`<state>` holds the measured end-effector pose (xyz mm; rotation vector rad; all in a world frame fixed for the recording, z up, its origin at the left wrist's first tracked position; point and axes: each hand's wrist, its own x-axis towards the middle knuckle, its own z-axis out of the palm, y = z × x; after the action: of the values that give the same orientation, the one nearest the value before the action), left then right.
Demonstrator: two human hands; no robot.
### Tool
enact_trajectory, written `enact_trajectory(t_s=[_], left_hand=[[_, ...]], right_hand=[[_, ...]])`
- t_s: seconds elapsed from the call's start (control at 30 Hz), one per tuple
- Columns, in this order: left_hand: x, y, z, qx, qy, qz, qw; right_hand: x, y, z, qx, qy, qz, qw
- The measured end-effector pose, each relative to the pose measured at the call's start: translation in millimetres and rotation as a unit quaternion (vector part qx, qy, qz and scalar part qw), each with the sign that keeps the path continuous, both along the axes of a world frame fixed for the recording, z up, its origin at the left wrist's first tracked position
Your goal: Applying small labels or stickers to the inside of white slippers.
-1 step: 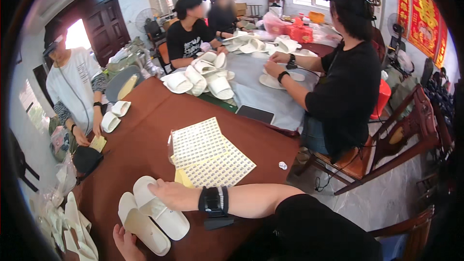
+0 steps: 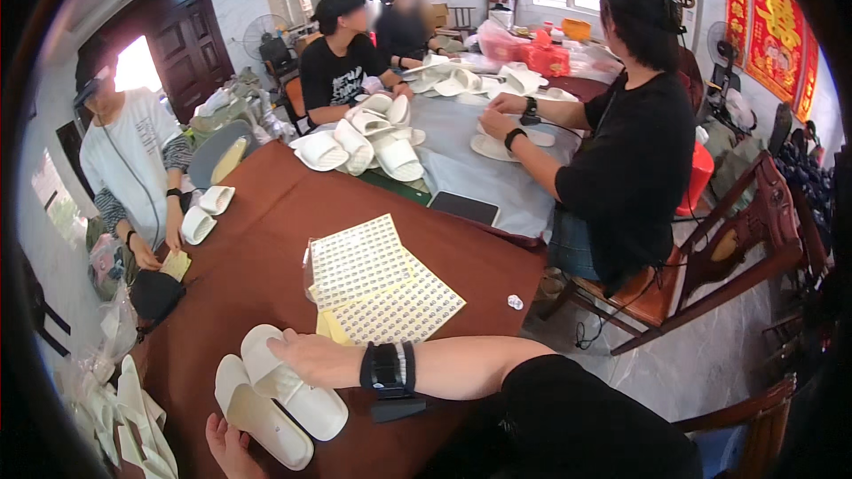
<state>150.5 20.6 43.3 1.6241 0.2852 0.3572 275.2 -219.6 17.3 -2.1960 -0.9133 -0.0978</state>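
Two white slippers lie side by side on the brown-covered table. My right hand (image 2: 315, 359) reaches over the far end of the right slipper (image 2: 322, 412), its fingers bent against the slipper and partly hidden under the hand. Beside the near left edge of the left slipper (image 2: 266, 426) is my left hand (image 2: 232, 451), its fingers slightly bent and apart, with nothing seen in them. A small dark mark shows on each slipper. Just beyond my right wrist lie overlapping sticker sheets (image 2: 390, 288) with rows of small dark prints.
A small clear-and-white piece (image 2: 515, 302) lies near the table's right edge. Heaped white slippers (image 2: 373, 137) and a dark tablet (image 2: 464, 208) lie farther off. A dark cap (image 2: 158, 293) sits at the left edge. Several people work around; a wooden chair (image 2: 745, 257) stands right.
The whole view has shifted very slightly. My hands and the slippers keep their places relative to each other.
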Motion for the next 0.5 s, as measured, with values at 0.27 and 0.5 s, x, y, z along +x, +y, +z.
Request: enact_trajectory(t_s=[0.27,0.5], left_hand=[[-0.5,-0.2,2.3,0.249,-0.013,-0.023,0.968],[-3.7,-2.7,3.9,-0.134,0.053,-0.123,0.982]], right_hand=[[-6.2,-3.6,12.3,0.051,0.018,0.012,0.998],[-19.6,0.8,17.4,0.085,0.026,0.08,0.993]])
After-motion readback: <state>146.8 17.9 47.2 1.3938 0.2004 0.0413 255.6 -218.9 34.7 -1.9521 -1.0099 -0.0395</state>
